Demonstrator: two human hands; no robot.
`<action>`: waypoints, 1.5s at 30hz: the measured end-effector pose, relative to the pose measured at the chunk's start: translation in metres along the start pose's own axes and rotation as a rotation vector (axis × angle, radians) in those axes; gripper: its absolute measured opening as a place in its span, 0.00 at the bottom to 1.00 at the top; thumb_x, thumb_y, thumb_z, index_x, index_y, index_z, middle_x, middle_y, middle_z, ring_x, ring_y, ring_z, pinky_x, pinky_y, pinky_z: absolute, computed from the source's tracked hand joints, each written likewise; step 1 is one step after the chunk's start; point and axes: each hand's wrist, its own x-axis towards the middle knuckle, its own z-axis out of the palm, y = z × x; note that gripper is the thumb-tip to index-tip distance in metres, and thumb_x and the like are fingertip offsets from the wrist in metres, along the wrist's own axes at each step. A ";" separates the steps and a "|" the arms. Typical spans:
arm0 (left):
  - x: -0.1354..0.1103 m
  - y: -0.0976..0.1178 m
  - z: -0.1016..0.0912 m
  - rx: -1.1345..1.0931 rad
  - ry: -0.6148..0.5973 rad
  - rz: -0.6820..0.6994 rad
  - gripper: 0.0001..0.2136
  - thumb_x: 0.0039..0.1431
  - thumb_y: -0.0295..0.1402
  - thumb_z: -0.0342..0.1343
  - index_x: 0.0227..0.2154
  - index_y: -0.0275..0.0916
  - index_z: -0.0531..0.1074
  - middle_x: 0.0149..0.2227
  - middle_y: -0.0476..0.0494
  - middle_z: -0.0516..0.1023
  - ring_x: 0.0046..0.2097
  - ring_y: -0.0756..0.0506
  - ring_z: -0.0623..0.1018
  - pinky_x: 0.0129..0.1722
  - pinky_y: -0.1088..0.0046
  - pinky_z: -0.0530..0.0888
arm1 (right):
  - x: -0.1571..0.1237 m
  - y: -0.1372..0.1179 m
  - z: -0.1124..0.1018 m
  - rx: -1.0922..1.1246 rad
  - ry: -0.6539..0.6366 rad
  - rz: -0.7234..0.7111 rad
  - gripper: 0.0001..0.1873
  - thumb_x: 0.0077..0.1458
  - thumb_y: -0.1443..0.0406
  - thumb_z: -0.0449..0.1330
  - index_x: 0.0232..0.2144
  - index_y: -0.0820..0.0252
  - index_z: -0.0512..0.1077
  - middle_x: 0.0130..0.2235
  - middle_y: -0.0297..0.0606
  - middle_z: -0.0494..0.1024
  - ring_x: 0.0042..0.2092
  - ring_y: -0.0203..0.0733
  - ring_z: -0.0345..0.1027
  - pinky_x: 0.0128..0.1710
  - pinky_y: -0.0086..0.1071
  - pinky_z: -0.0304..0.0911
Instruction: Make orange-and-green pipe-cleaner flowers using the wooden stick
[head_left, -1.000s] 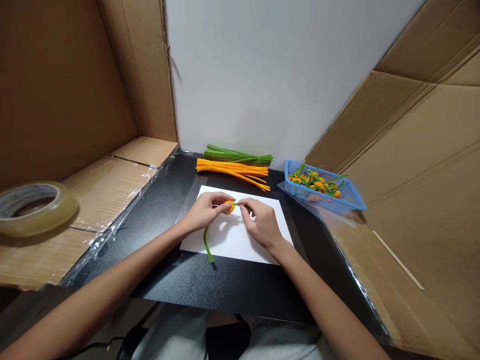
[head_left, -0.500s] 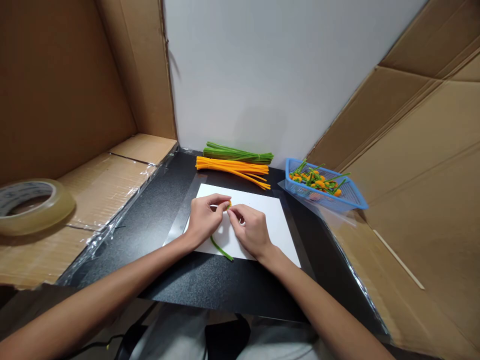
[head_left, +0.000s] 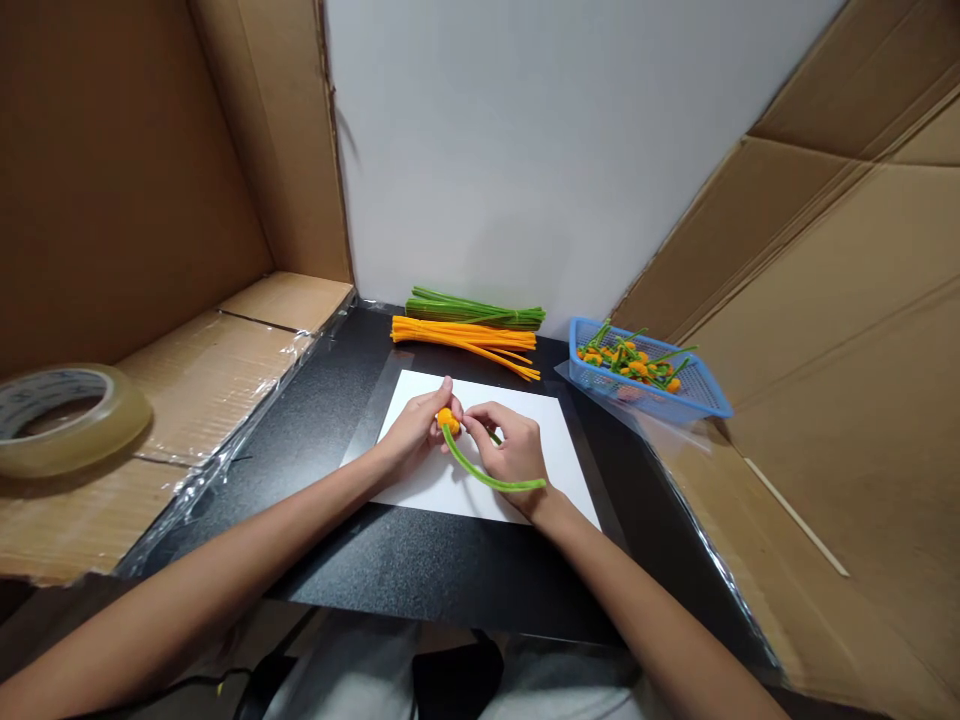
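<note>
Over the middle of the white paper sheet (head_left: 551, 425), the person's 2 hands work close together: the left hand (head_left: 409, 432) and the right hand (head_left: 510, 450) sit almost touching. Since the last view, the green pipe-cleaner stem (head_left: 480, 477) has swung round. It no longer hangs toward the sheet's near edge but curves rightward from under the orange pipe-cleaner bud (head_left: 448, 420), across the lower right hand, and ends by the right wrist. The change puts the stem on the hands' side of the bud.

Left fingers close around the bud, with the index fingertip (head_left: 448, 384) raised above it. Right fingers curl inward and seem to pinch the stem's short end beside the bud, though part of that grip is hidden.

Beyond the sheet's far edge lie a green pipe-cleaner bundle (head_left: 474, 312) and, nearer the sheet, an orange pipe-cleaner bundle (head_left: 465, 342). Right of the sheet stands a blue mesh basket (head_left: 675, 400) holding orange-and-green pipe-cleaner flowers (head_left: 630, 362). Well left of the sheet, a roll of clear tape (head_left: 67, 422) rests on a cardboard ledge (head_left: 225, 390).
</note>
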 end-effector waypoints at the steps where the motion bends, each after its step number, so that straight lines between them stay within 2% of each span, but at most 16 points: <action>1: -0.001 -0.001 0.001 -0.032 0.014 -0.018 0.25 0.53 0.54 0.61 0.20 0.35 0.67 0.18 0.52 0.64 0.18 0.56 0.64 0.16 0.83 0.61 | -0.001 -0.001 0.001 -0.019 0.003 -0.029 0.07 0.61 0.67 0.58 0.32 0.58 0.75 0.33 0.37 0.81 0.34 0.39 0.73 0.37 0.31 0.66; 4: -0.001 0.001 0.001 -0.159 0.019 -0.092 0.27 0.51 0.53 0.63 0.16 0.36 0.60 0.17 0.53 0.62 0.16 0.58 0.60 0.14 0.83 0.55 | -0.004 -0.002 0.004 -0.071 -0.015 -0.120 0.06 0.62 0.67 0.58 0.35 0.58 0.75 0.34 0.38 0.81 0.35 0.40 0.74 0.38 0.32 0.66; 8: 0.000 0.004 -0.001 -0.239 -0.016 -0.132 0.29 0.51 0.51 0.64 0.12 0.36 0.56 0.15 0.54 0.58 0.15 0.58 0.59 0.14 0.82 0.55 | -0.005 -0.004 0.005 -0.147 -0.045 -0.201 0.06 0.63 0.68 0.56 0.36 0.58 0.74 0.35 0.39 0.81 0.37 0.41 0.74 0.39 0.33 0.66; 13: -0.001 0.001 -0.001 -0.189 -0.068 -0.158 0.28 0.53 0.52 0.61 0.13 0.37 0.57 0.16 0.51 0.62 0.18 0.54 0.66 0.16 0.81 0.59 | -0.004 -0.007 0.001 -0.313 -0.026 -0.290 0.06 0.63 0.69 0.56 0.35 0.60 0.74 0.33 0.38 0.81 0.34 0.41 0.72 0.37 0.34 0.62; 17: -0.003 0.002 0.001 -0.165 -0.104 -0.182 0.28 0.55 0.54 0.58 0.14 0.37 0.58 0.13 0.50 0.63 0.15 0.54 0.64 0.15 0.81 0.56 | -0.003 -0.008 -0.004 -0.445 -0.029 -0.335 0.08 0.64 0.67 0.55 0.34 0.59 0.74 0.32 0.39 0.81 0.32 0.41 0.71 0.35 0.35 0.58; 22: -0.005 0.007 0.000 -0.107 -0.084 -0.133 0.33 0.57 0.61 0.49 0.11 0.35 0.63 0.09 0.50 0.58 0.12 0.56 0.58 0.15 0.80 0.54 | -0.003 -0.010 -0.004 -0.352 -0.088 -0.298 0.09 0.65 0.66 0.54 0.35 0.58 0.74 0.33 0.38 0.81 0.33 0.41 0.72 0.37 0.35 0.60; 25: -0.005 0.007 -0.002 -0.114 -0.113 -0.146 0.36 0.56 0.63 0.47 0.08 0.36 0.60 0.08 0.50 0.55 0.12 0.56 0.56 0.15 0.78 0.50 | -0.004 -0.010 -0.003 -0.306 -0.101 -0.290 0.08 0.65 0.66 0.54 0.35 0.58 0.73 0.33 0.38 0.81 0.34 0.41 0.72 0.37 0.34 0.60; 28: -0.003 0.004 -0.004 -0.108 -0.123 -0.153 0.36 0.56 0.63 0.48 0.07 0.37 0.58 0.07 0.51 0.51 0.12 0.56 0.53 0.15 0.77 0.47 | -0.005 -0.008 -0.003 -0.315 -0.109 -0.309 0.08 0.65 0.66 0.55 0.35 0.59 0.73 0.33 0.38 0.81 0.33 0.41 0.71 0.37 0.34 0.60; 31: -0.002 0.004 -0.002 -0.066 -0.066 -0.111 0.35 0.56 0.61 0.50 0.06 0.37 0.57 0.07 0.52 0.49 0.13 0.56 0.53 0.15 0.76 0.47 | -0.005 -0.007 -0.002 -0.320 -0.117 -0.290 0.08 0.65 0.67 0.54 0.34 0.59 0.73 0.32 0.38 0.81 0.31 0.41 0.70 0.35 0.33 0.59; 37: -0.001 0.008 0.001 0.002 0.082 -0.033 0.33 0.56 0.54 0.56 0.06 0.37 0.56 0.08 0.54 0.48 0.13 0.57 0.52 0.16 0.75 0.48 | -0.006 -0.015 0.002 -0.172 -0.175 -0.125 0.08 0.64 0.67 0.55 0.34 0.57 0.73 0.32 0.35 0.81 0.30 0.38 0.70 0.35 0.30 0.60; 41: 0.000 0.008 0.000 0.017 0.122 -0.026 0.32 0.56 0.54 0.57 0.06 0.38 0.55 0.08 0.54 0.48 0.13 0.56 0.53 0.16 0.76 0.52 | -0.006 -0.021 0.003 -0.020 -0.206 0.004 0.08 0.64 0.66 0.55 0.34 0.57 0.74 0.28 0.33 0.78 0.28 0.36 0.70 0.31 0.28 0.61; 45: 0.000 0.007 -0.001 0.017 0.149 -0.019 0.31 0.55 0.51 0.59 0.06 0.38 0.57 0.07 0.54 0.49 0.13 0.56 0.53 0.16 0.75 0.51 | -0.006 -0.024 0.002 0.067 -0.219 0.058 0.09 0.63 0.66 0.55 0.33 0.58 0.75 0.25 0.32 0.75 0.26 0.34 0.68 0.29 0.26 0.61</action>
